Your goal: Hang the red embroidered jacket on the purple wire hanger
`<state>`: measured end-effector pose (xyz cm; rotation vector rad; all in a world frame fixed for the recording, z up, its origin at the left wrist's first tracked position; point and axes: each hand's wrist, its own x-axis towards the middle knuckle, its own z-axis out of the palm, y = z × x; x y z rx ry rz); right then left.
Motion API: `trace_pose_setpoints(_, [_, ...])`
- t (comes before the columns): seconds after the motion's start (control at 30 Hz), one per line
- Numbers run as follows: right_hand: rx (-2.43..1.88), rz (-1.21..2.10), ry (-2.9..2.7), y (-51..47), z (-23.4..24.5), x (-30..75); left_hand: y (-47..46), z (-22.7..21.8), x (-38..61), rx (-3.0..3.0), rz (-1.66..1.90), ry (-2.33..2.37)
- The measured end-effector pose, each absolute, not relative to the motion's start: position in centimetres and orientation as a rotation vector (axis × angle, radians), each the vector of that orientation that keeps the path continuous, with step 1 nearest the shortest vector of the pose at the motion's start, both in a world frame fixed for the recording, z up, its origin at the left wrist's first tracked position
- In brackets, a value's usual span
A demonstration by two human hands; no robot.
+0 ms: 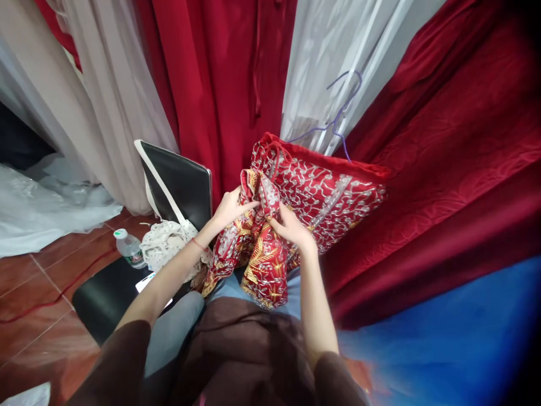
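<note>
Bunching embroidered garment [270,237] between hands

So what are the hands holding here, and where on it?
Both hands grip the red embroidered garment at its bunched folded end: left hand on the left side, right hand on the right.

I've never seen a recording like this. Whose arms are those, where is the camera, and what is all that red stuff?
There is no machine here: the camera sits on a person's head and looks down, so the arms are their own. The left hand and the right hand both pinch a red embroidered garment with gold and silver patterns, which drapes over their lap. Behind it hang dark red curtains and pale sheer fabric, with a purple hanger. On the left stands a black chair carrying a white bag; a plastic bottle stands beside it. The floor is reddish tile.
</note>
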<state>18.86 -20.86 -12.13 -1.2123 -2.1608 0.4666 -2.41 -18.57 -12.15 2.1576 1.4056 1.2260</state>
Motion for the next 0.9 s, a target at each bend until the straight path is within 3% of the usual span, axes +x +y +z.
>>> trace_pose_setpoints(0.13, [-1.656, 0.267, -2.469, -15.6, -6.0, 19.3, -14.4, -8.4, -1.8, 2.325, 1.011, 1.764])
trace_pose_setpoints(0.27, [-1.338, -0.290, -2.376, -11.3, -1.4, 18.2, -10.5, -2.5, -3.0, 2.263, 1.080, 2.060])
trace_pose_setpoints(0.37, [-1.262, -0.476, -2.217, -7.5, -0.3, 16.7, -7.8, 2.2, -5.2, 2.214, 1.144, 2.189])
trace_pose_setpoints(0.53, [-1.459, -0.481, -2.057, -3.5, -1.5, 15.3, -5.7, 7.7, -7.3, 2.247, 1.067, 2.410])
trace_pose_setpoints(0.7, [-1.303, -0.495, -2.099, -7.0, -1.6, 16.6, -4.7, 8.7, -8.4, 2.178, 0.996, 2.536])
trace_pose_setpoints(0.9, [-1.139, -0.445, -2.176, -12.4, 0.7, 19.5, -2.8, 5.4, -7.8, 2.202, 1.004, 2.435])
